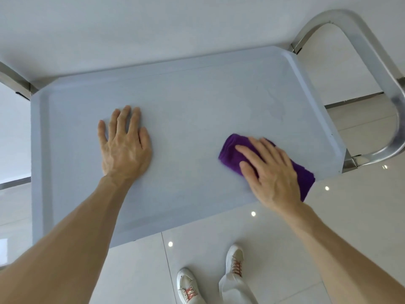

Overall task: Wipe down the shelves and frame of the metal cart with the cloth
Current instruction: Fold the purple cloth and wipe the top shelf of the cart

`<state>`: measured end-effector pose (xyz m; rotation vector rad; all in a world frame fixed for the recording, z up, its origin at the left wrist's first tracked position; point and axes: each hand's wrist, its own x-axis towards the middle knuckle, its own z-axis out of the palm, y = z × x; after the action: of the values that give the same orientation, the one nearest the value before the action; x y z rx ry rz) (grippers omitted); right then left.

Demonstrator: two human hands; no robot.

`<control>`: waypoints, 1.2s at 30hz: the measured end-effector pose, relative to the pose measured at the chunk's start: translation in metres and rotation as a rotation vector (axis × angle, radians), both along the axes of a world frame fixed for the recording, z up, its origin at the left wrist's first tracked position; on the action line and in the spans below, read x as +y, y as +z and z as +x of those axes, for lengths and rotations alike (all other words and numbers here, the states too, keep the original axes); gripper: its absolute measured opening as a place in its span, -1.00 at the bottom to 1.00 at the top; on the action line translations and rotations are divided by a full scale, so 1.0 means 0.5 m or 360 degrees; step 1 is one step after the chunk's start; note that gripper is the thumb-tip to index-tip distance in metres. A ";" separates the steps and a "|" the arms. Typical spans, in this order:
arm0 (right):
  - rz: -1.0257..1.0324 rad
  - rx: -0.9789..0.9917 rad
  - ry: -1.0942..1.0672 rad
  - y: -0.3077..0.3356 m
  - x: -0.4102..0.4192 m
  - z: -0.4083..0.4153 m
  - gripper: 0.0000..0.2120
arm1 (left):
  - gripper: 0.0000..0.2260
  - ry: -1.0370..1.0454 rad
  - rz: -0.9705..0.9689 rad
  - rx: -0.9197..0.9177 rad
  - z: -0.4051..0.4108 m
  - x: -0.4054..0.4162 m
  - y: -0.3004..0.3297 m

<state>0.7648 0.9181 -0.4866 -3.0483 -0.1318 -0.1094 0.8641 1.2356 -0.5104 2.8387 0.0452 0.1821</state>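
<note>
Cloth (232,150), folded and purple, lies on the right part of the cart's top shelf (186,102), pressed flat under my right hand (269,170) with its fingers straight and slightly apart. My left hand (125,145) rests open on the shelf, fingers spread, steadying the cart. I should keep even pressure and sweep in overlapping strokes toward the rim, then do the metal frame (372,55).

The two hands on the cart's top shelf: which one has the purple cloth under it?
The right hand, near the shelf's right end, presses flat on the purple cloth. The left hand lies bare on the shelf, apart from the cloth.
</note>
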 end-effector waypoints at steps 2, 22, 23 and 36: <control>-0.0058 0.0061 -0.0023 0.001 -0.027 0.028 -0.59 | -0.56 0.0010 -0.0004 -0.0005 0.000 0.000 0.000; -0.0049 0.0001 -0.0038 -0.010 -0.038 0.044 -0.58 | -0.56 -0.0245 -0.0228 0.0219 -0.132 -0.280 0.086; -0.0039 -0.0003 -0.0041 -0.011 -0.039 0.044 -0.58 | -0.56 -0.0206 -0.0181 0.0227 -0.144 -0.295 0.070; 0.0028 0.0001 0.0290 -0.010 -0.199 0.024 -0.60 | -0.52 -0.0140 0.0170 0.0201 -0.154 -0.311 0.017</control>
<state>0.7767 0.8188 -0.4916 -3.0004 -0.4049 -0.0963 0.7869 1.0800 -0.5018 2.9476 -0.0645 -0.0142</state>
